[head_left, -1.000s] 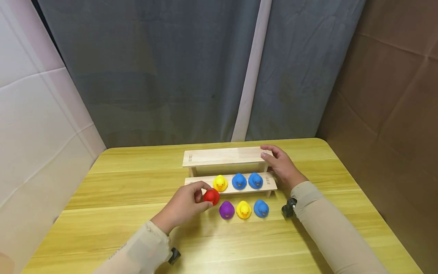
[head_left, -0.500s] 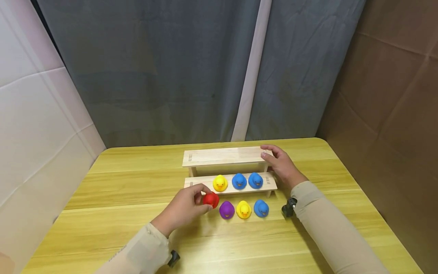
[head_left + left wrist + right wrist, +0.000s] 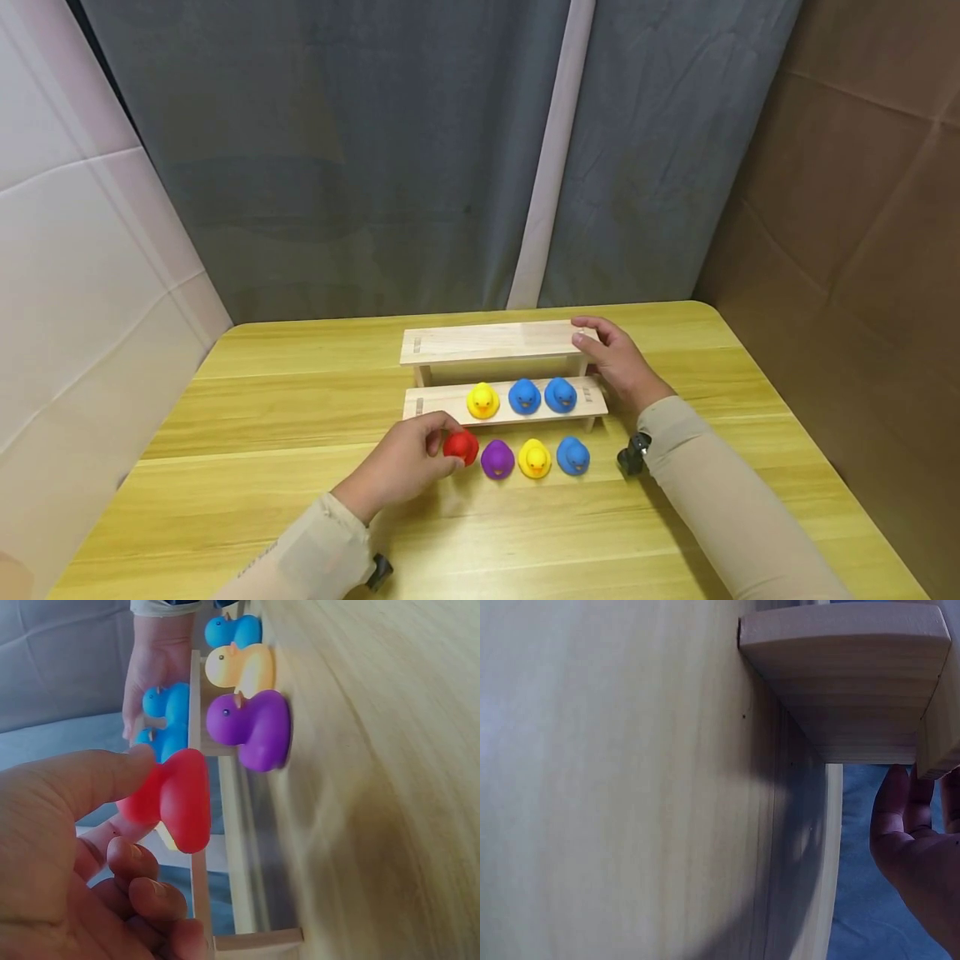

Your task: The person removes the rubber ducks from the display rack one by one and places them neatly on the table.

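My left hand (image 3: pixel 405 462) pinches a red toy duck (image 3: pixel 461 447) between thumb and fingers, in front of the lower shelf. In the left wrist view the red duck (image 3: pixel 185 802) appears raised off the tabletop, its base toward the wood. Just right of it stand a purple duck (image 3: pixel 497 460), a yellow duck (image 3: pixel 535 459) and a blue duck (image 3: pixel 573 456) in a row. Behind them is a two-step wooden rack (image 3: pixel 487 342). My right hand (image 3: pixel 618 362) grips the right end of its upper step, some fingers hidden behind the board in the right wrist view.
On the rack's lower step (image 3: pixel 442 398) sit another yellow duck (image 3: pixel 482 402) and two blue ducks (image 3: pixel 524 397). The wooden table (image 3: pixel 300 400) runs back to a grey curtain (image 3: pixel 337 167). A white cloth (image 3: pixel 82 250) hangs at left, a brown one (image 3: pixel 847 233) at right.
My left hand has drawn the red duck slightly toward me, away from the lower step, to a spot beside the purple duck. The right hand keeps its place on the rack.
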A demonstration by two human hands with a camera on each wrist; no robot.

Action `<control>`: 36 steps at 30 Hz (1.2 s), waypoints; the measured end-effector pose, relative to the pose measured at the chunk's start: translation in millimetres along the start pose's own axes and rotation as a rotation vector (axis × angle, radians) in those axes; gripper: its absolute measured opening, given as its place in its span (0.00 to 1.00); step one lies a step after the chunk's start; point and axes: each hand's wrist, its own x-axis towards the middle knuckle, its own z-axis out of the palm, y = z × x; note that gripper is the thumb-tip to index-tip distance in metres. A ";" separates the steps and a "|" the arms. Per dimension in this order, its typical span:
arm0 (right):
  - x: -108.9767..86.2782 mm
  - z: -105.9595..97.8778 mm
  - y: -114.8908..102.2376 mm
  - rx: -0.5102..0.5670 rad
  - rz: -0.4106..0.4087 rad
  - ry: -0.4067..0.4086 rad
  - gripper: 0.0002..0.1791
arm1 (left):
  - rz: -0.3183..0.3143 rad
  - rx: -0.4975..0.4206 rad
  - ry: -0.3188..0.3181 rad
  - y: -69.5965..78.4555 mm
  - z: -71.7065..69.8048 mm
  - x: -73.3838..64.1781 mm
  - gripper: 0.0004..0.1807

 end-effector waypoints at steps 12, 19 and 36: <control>0.0 0.2 1.3 0.009 -0.005 0.003 0.27 | -0.003 0.038 -0.013 -9.4 6.9 -0.3 0.14; -0.1 0.6 1.2 0.014 -0.002 -0.002 0.27 | -0.011 0.040 -0.024 -15.3 10.5 0.0 0.14; 1.3 -1.4 1.5 -0.007 -0.003 -0.007 0.28 | 0.026 0.070 -0.059 -25.0 14.7 3.8 0.13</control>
